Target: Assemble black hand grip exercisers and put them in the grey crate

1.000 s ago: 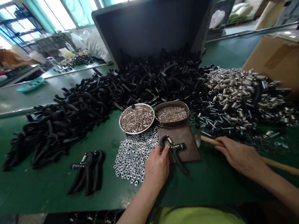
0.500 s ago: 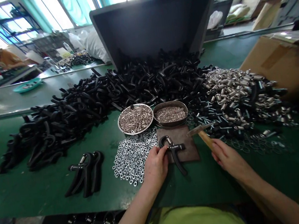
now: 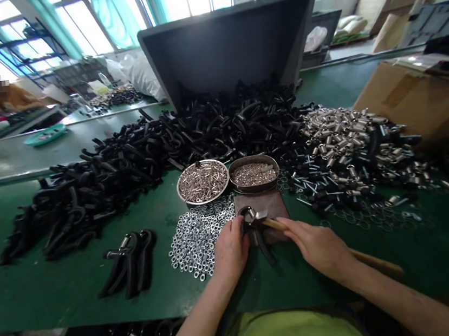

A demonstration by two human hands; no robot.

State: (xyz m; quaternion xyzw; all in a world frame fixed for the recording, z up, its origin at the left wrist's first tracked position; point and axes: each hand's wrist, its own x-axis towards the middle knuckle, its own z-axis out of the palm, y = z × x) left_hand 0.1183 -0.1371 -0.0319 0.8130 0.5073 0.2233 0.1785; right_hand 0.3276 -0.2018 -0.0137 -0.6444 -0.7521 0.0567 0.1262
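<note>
My left hand pinches the top end of a black hand-grip exerciser, which has a coil spring and lies on a flat brown metal plate. My right hand is closed around the handle of a hammer. The hammer's head is over the exerciser's middle, close to the spring; whether it touches is hard to tell. The handle's end sticks out past my right wrist. Part of the exerciser is hidden by the hammer and my left fingers.
Behind the plate stand a round dish of metal pins and an oval tin of small rivets. Metal nuts lie left, beside assembled exercisers. Black handles and springs are heaped behind. Another person sits far left.
My right hand has moved left and brought the hammer from beside the plate to over the exerciser. My left hand keeps its hold in nearly the same place. The view has tilted slightly up.
</note>
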